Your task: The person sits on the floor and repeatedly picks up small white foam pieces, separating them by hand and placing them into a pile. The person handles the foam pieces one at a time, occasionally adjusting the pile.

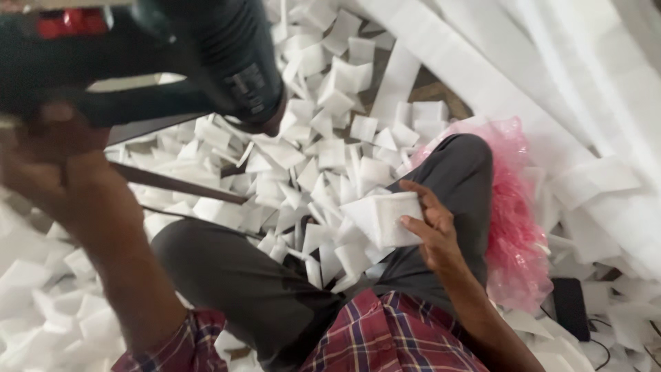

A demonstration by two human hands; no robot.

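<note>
Beside the pink crinkled glossy plastic bag [513,213], the white foam piece [385,217] looks soft, matt and smooth like the heaped foam scraps [310,151] around it, while the dark heat gun [227,62] above shows matt hard plastic and the trousers [234,275] plain grey cloth.

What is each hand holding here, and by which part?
The right hand holds a white foam piece by its right edge. The left hand grips a dark power tool near its handle; blur hides the exact grip.
</note>
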